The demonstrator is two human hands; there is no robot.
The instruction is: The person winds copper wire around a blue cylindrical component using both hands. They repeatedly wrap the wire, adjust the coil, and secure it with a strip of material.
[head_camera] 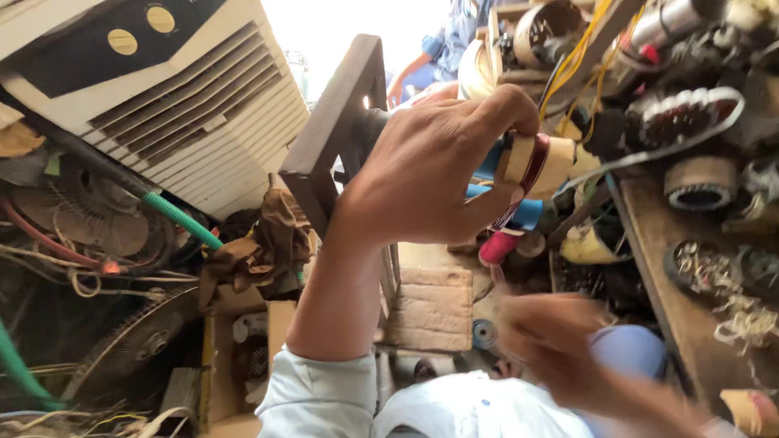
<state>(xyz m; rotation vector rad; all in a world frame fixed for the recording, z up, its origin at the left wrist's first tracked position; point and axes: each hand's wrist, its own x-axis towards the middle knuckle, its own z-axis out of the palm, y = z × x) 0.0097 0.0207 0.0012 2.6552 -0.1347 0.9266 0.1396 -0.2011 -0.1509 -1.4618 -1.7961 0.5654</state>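
Gripping a cream winding former (531, 166) banded with dark red wire, left hand (430, 166) fingers are curled; right hand (568, 345) is blurred, finger state indeterminable.

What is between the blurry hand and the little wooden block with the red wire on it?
Nothing solid shows in between. The left hand already grips the wooden block wound with red wire, while the blurred right hand is lower down, with only open space above it.
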